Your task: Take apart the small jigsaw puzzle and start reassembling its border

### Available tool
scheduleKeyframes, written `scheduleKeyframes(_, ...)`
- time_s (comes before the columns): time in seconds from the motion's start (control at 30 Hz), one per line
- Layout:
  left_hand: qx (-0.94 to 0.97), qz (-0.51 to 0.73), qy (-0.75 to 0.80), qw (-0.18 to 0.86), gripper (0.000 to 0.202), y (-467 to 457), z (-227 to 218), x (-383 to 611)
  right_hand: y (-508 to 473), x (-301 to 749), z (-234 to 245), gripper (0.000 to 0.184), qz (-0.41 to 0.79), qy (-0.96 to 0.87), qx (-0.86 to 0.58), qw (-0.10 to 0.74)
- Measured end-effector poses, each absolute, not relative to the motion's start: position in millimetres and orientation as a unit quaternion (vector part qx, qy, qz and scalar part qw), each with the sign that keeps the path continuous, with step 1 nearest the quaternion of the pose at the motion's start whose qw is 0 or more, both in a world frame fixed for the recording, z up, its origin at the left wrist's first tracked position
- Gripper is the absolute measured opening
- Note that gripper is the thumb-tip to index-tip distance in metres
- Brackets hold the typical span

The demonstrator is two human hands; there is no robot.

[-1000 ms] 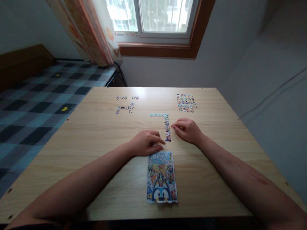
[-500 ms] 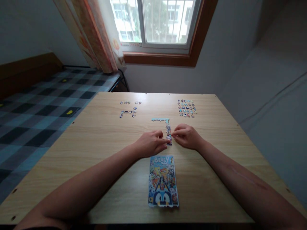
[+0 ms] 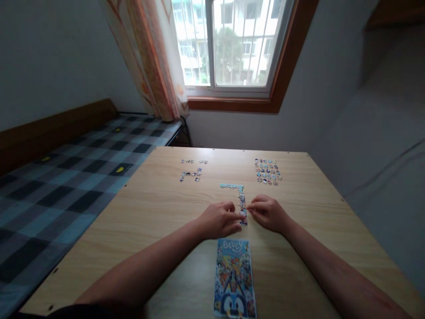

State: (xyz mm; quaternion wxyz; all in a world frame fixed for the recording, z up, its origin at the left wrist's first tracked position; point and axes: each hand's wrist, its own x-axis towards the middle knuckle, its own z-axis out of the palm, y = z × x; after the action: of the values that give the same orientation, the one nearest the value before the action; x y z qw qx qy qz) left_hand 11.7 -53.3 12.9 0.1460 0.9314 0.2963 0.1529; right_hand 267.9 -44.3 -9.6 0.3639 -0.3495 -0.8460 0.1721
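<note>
A corner-shaped strip of joined jigsaw puzzle pieces (image 3: pixel 242 195) lies mid-table, one arm running left and the other toward me. My left hand (image 3: pixel 221 219) is over its near end, index finger stretched out and pressing on the pieces, thumb apart below, the other fingers curled. At the strip's right edge, my right hand (image 3: pixel 268 212) has thumb and index finger brought together in a pinch. Its fingertips touch or nearly touch the edge; whether a piece is between them is hidden. Below the hands lies a colourful picture sheet marked "Bluey" (image 3: pixel 234 277).
Loose puzzle pieces (image 3: pixel 267 171) sit in rows at the table's far right. More pieces (image 3: pixel 189 174) are grouped at the far left. The wooden table (image 3: pixel 159 195) ends before a wall with a window (image 3: pixel 244 48). A bed with a checked cover (image 3: pixel 83 164) stands left.
The view has tilted up and shifted left, so everything appears lower and further right. Both hands keep nearly the same place at the puzzle strip.
</note>
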Motion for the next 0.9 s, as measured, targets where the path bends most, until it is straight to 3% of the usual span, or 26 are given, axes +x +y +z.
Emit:
scheduleKeyframes(0.17,0.901,0.217,0.337,0.167,0.032,-55.6,16.1,7.4,-45.3,267.4,-12.0,0.018,0.177,-0.84,-0.362,0.364)
scheduleKeyframes(0.33,0.86,0.259,0.428,0.104,0.023,-21.1,42.9,-23.1,-44.8,265.9,-13.1,0.022,0.16,-0.828,-0.395,0.365)
scheduleKeyframes(0.5,0.734,0.36,0.575,0.042,0.027,48.6,62.9,-93.2,-41.5,266.4,-14.3,0.023,0.16,-0.818,-0.429,0.349)
scheduleKeyframes(0.7,0.543,0.457,0.701,0.075,0.031,88.5,17.2,-154.5,-39.3,272.0,-14.5,0.024,0.198,-0.792,-0.465,0.343)
scheduleKeyframes(0.9,0.509,0.485,0.707,0.081,0.03,92.0,-8.5,-163.5,-36.5,276.4,-16.7,0.027,0.248,-0.752,-0.503,0.346)
